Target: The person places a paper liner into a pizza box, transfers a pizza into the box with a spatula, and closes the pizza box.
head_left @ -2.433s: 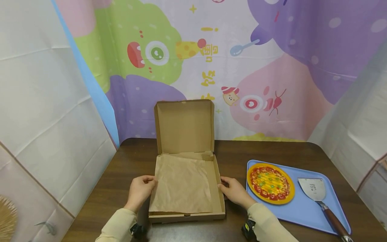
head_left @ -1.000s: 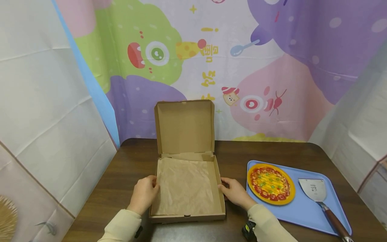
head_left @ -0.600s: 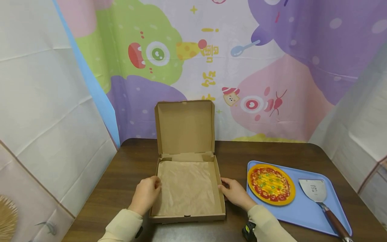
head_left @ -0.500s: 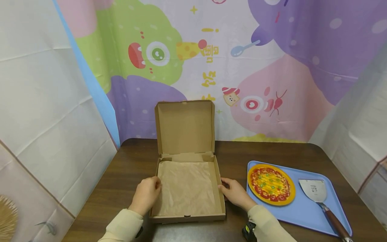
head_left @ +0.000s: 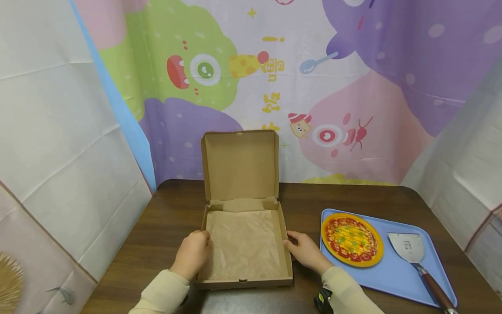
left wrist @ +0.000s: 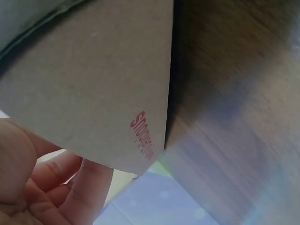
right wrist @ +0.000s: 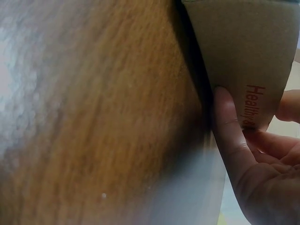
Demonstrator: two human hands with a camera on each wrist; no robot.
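A cardboard pizza box [head_left: 240, 168] stands on the table with its lid raised. A sheet of brown paper [head_left: 243, 244] lies inside its base. My left hand [head_left: 193, 253] reaches over the left wall, its curled fingers at the paper's left edge; the fingertips are hidden in the head view. In the left wrist view the box's side wall [left wrist: 93, 84] is in front of part of that hand [left wrist: 61, 183]. My right hand [head_left: 306, 250] grips the right wall. In the right wrist view, a finger of the right hand [right wrist: 262, 164] lies along the wall's outside.
To the right a blue tray [head_left: 404, 279] bears a pizza [head_left: 352, 240] and a wide metal spatula [head_left: 408, 248] with a wooden handle. The dark wooden table [head_left: 164, 205] ends at a printed cloth [head_left: 251, 96] behind the box.
My left hand has moved right over the box's left wall, and the paper has shifted right and toward me, now lying lower within the base. The right hand has stayed on the right wall.
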